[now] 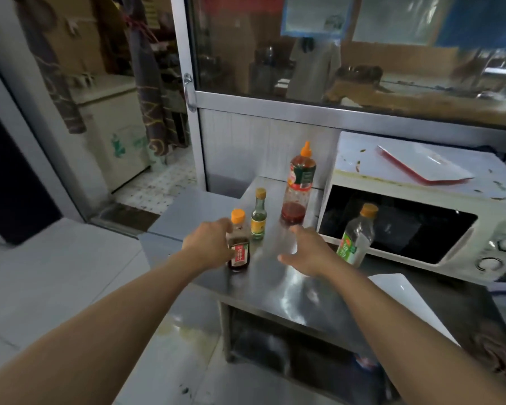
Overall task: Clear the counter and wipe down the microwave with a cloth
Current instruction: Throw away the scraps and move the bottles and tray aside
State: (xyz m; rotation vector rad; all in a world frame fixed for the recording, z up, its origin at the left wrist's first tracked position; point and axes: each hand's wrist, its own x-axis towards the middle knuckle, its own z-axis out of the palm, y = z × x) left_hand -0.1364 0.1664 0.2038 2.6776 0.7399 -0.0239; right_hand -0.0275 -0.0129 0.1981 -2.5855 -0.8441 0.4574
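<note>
Mostly empty, tall bottle (300,182) holds red sauce.

Counted four bottles (238,241) (258,214) (300,182) (357,235) toward twelve o'clock, one microwave (415,217) at two o'clock, two hands (208,247) (310,252).

Two bare forearms, left hand (208,244) and right hand (310,252), no sleeves visible.
</note>
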